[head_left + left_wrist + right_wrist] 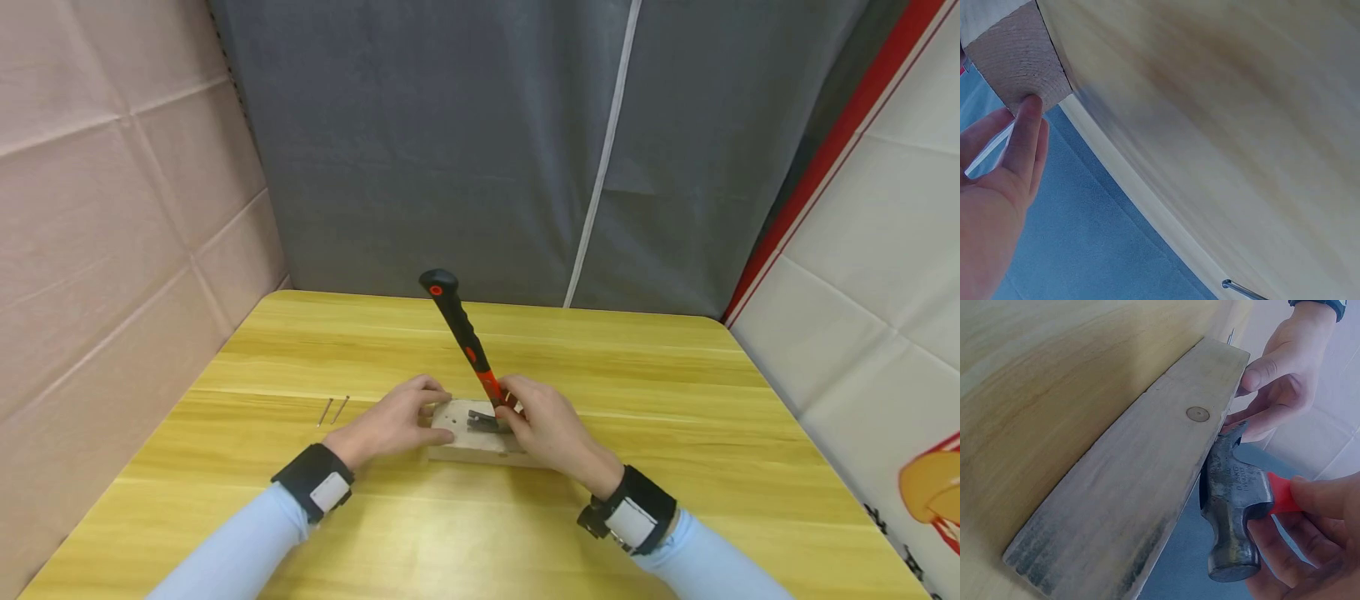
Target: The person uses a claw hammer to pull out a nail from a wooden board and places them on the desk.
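the right hand point(551, 429) is closed round the hammer point(468, 350), its fingers and thumb wrapped on the red part of the handle just above the steel head. in the right wrist view the fingers point(1310, 500) pinch that red neck close to the head point(1232, 506), which lies against the top face of the wooden block point(1135, 506), claw end toward the far edge. the handle rises from the block and tilts away and to the left, ending in a black grip with a red dot at the butt.

the left hand point(390, 425) is on the left end of the block point(468, 433), fingers bent over its upper edge and the thumb against its end face. the left wrist view shows the thumb point(1025, 134) pressing on the end grain of the block point(1016, 59); the right wrist view shows the fingers of the left hand point(1275, 381) curled on the far end of the board.

the block is a short pale plank lying flat on the yellow wooden table point(675, 400), near its middle, between the two hands. a flat round nail head point(1197, 414) sits flush in its face. two loose nails point(333, 410) lie on the table just left of the left hand.
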